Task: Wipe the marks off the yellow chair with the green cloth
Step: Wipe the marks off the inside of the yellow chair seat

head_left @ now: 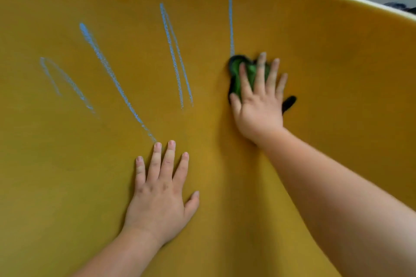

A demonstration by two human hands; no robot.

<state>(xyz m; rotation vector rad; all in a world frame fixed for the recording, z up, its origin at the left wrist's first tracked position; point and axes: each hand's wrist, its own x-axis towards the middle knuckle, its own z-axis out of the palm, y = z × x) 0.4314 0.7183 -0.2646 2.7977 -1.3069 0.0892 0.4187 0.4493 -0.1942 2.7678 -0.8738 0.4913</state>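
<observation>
Yellow chair [315, 56] fills view w/ blue chalk marks [117, 81]. R hand [258, 105], fingers straight & spread, presses green cloth [238, 74] flat at base of rightmost mark. L hand [159, 195] lies flat, fingers extended, holding nothing, lower down.

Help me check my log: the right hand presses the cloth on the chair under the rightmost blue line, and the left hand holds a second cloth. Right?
No. The left hand holds nothing; it rests flat on the chair, as the head view shows. The right hand does press the cloth under the rightmost blue line.
</observation>
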